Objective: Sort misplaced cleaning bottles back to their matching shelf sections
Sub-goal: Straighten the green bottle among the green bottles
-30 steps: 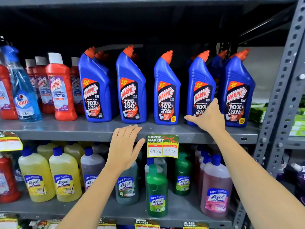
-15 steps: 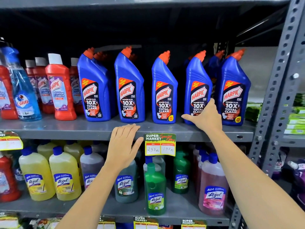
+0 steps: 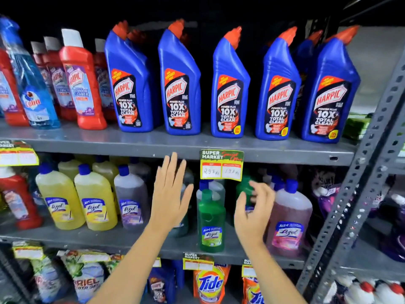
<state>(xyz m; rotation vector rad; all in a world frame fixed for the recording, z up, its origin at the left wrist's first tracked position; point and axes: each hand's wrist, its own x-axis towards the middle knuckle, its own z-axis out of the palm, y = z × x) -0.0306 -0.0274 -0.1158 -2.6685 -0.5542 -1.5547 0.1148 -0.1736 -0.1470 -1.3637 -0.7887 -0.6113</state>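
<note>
A price tag hangs above the green bottle.

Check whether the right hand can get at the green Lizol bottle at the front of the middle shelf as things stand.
Probably yes. The right hand is empty, fingers loosely curled, just beside the green Lizol bottle, which stands at the shelf's front edge with nothing before it. The pink Lizol bottle stands on the hand's other side.

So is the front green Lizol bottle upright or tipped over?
Upright. The green Lizol bottle stands on its base on the middle shelf, cap at the top, label readable; neither hand touches it.
</note>
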